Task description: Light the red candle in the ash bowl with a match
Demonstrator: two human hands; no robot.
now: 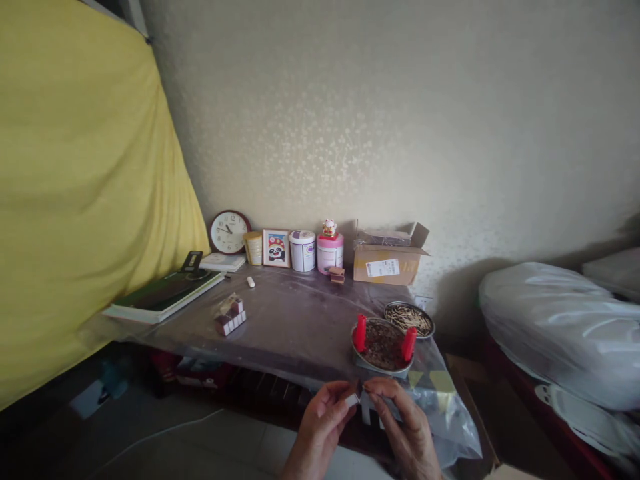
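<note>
Two hands: left hand [321, 419] and right hand [406, 427] meet low before the table's [300, 323] near edge, fingertips close together, which suits handling something small.
Left hand: grasps a small box [352, 400] between thumb and bent fingers, pale side showing; the light pinch probably keeps its end free toward the other hand.
Right hand: thumb and forefinger curl in beside the box's end, at something dark; too small to tell whether they grip it.
Bowl [383, 369]: just beyond the hands, near the table's edge, perhaps for easy reach; it holds dark grains [383, 343].
Candles: one red candle [361, 333] at the bowl's left side, another red candle [409, 344] at its right, leaning slightly; the grains seem to prop them.
Dish [434, 327]: behind the bowl to the right, likely keeping its pale sticks [406, 319] together; whether the rims touch is unclear.
Pack [231, 319]: little boxes grouped on the table's left, well apart from the hands, with clear film on top that perhaps bundled them.
Wall row: clock [230, 231], picture [277, 249], tubs [303, 252] and carton [387, 267] stand at the back, seemingly out of the way.
</note>
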